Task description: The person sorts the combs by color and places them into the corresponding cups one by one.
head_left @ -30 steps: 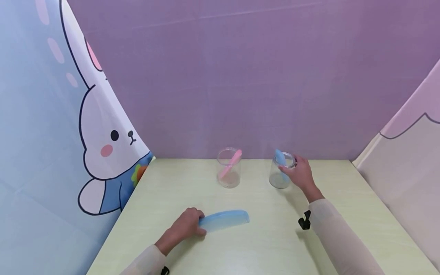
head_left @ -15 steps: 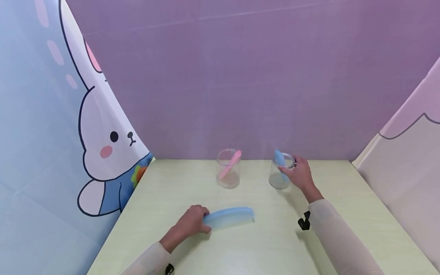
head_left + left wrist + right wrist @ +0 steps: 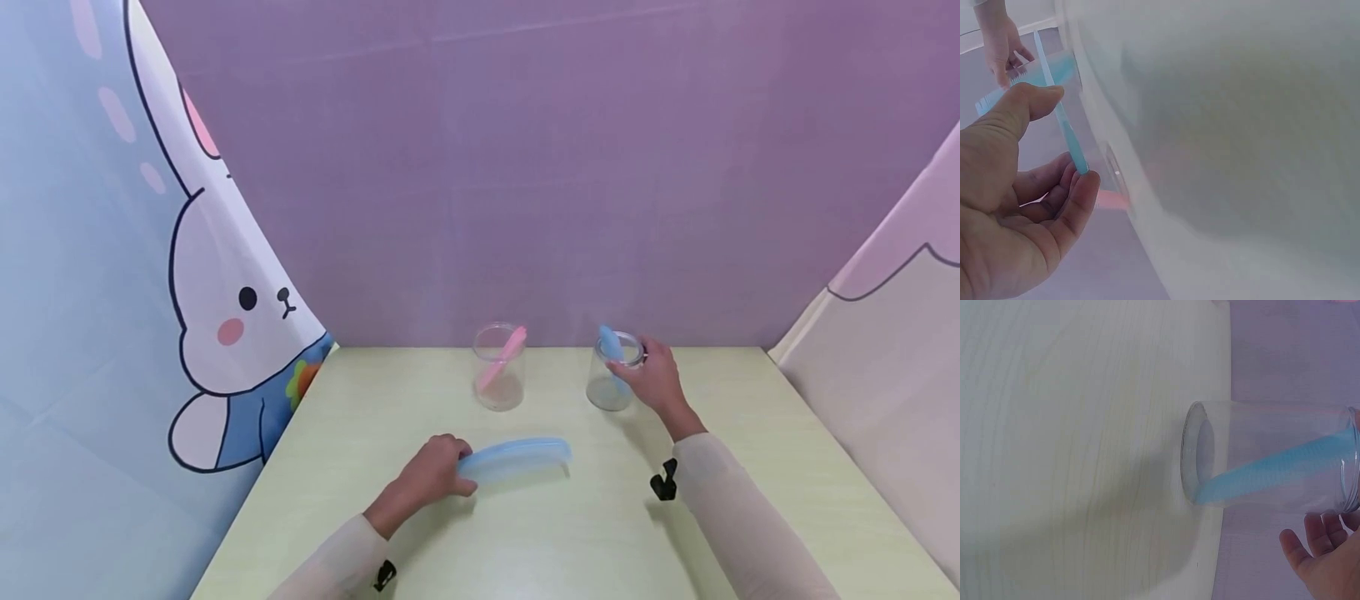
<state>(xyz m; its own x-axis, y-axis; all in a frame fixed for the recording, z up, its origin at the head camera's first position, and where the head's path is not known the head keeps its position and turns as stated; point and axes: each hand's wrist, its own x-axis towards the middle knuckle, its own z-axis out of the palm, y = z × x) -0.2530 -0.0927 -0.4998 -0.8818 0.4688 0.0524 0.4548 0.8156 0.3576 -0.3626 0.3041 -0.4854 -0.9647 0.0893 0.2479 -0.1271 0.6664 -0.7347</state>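
My left hand (image 3: 433, 472) pinches one end of a light blue comb (image 3: 519, 456) between thumb and fingers. The comb is held over the table with its teeth facing down, and a faint shadow lies beneath it. In the left wrist view the comb (image 3: 1063, 119) appears edge-on. At the back right, my right hand (image 3: 654, 379) grips the rim of a clear jar (image 3: 603, 392), which stands upright. Another blue comb (image 3: 1272, 467) leans inside that jar, its top poking past the rim in the head view.
To the left of the gripped jar stands a second clear jar (image 3: 500, 398) with a pink comb (image 3: 504, 358) leaning in it. Both are near the back edge of the pale table (image 3: 570, 542). A purple cloth (image 3: 555, 167) hangs behind, with printed cloths at both sides.
My left hand has lifted the blue comb and carried it forward and to the right. The right hand and both jars have stayed in place.
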